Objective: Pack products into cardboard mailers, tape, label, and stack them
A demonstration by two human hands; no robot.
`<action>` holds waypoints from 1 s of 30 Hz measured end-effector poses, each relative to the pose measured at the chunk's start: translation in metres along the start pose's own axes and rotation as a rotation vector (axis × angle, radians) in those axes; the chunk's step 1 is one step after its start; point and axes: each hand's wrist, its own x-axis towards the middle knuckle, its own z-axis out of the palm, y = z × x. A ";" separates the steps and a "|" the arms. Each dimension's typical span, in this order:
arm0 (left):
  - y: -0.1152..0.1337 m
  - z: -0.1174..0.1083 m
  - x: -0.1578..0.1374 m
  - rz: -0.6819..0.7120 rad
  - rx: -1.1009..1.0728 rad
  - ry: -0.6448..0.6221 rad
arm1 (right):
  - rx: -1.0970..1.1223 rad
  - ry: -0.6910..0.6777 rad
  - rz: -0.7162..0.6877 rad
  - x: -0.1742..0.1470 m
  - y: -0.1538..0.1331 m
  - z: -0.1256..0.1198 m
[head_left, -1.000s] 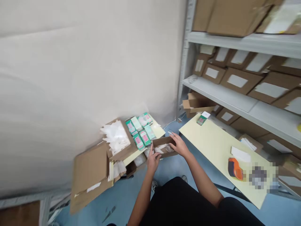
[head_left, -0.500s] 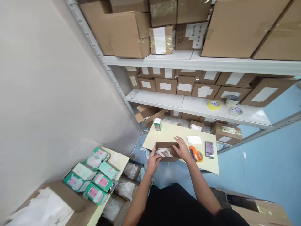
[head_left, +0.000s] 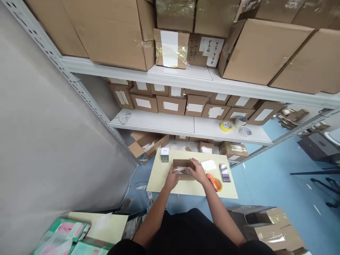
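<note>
Between my two hands is a small open cardboard box (head_left: 187,176), resting on the pale yellow table. Crumpled white paper (head_left: 181,169) lies inside it. My left hand (head_left: 171,178) grips the box's left side, its thumb along the near edge. On the right side, my right hand (head_left: 197,171) holds the wall, with fingers over the rim and the thumb inside. A small green and white box (head_left: 164,155) stands to the left on the table. To the right of the box are a white paper stack (head_left: 208,165) and an orange tape dispenser (head_left: 211,180) beside a yellow tape roll (head_left: 218,184).
A pixelated purple item (head_left: 225,173) lies at the table's (head_left: 164,180) right side. Ahead, a metal shelf (head_left: 159,120) carries labelled cartons and tape rolls (head_left: 226,126). Green-and-pink packages (head_left: 62,230) lie on a lower-left table. A large carton (head_left: 276,230) stands at lower right.
My view has turned right and upward. The cardboard box has moved from the table's near edge farther onto it, with both hands still at its sides.
</note>
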 end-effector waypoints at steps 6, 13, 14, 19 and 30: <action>-0.026 -0.041 0.027 -0.128 0.028 0.067 | 0.329 -0.027 0.257 0.060 -0.017 0.074; -0.063 -0.102 0.091 -0.234 -0.062 0.205 | 0.687 -0.034 0.633 0.125 -0.034 0.161; -0.067 -0.106 0.099 -0.274 -0.070 0.166 | 0.720 -0.042 0.646 0.128 -0.037 0.171; -0.087 -0.113 0.117 -0.457 -0.079 0.091 | 0.881 -0.170 0.684 0.125 -0.053 0.207; -0.083 -0.155 0.103 -0.359 -0.012 0.275 | 0.699 -0.093 0.519 0.112 -0.056 0.166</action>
